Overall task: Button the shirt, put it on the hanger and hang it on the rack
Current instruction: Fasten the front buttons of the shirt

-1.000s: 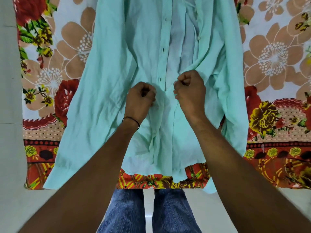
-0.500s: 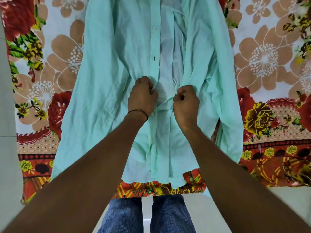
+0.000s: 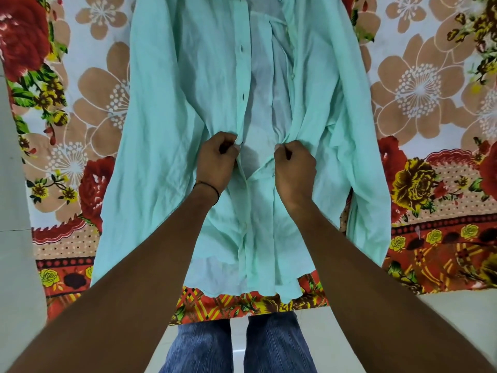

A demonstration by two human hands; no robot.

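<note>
A mint-green crinkled cotton shirt (image 3: 166,130) lies front-up along the middle of the frame, on a red, tan and white floral printed sheet (image 3: 419,90), with its hem toward the lower edge. The left hand (image 3: 215,157) pinches the buttonhole strip at mid-frame. The right hand (image 3: 294,168) pinches the opposite front edge, fingers curled into the cloth.

Half a second ago the two fists sat closer together, with cloth bunched between them. Now they stand slightly further apart, and the pale inside of the shirt's back shows between them. Below the hands the fronts overlap and look fastened, with a small pale button (image 3: 244,224) lying on the seam there. Above them the shirt lies open, with several empty buttonholes. The fastening at hand level appears not yet made, so the buttoning is perhaps half done. No hanger or rack is in view.
</note>
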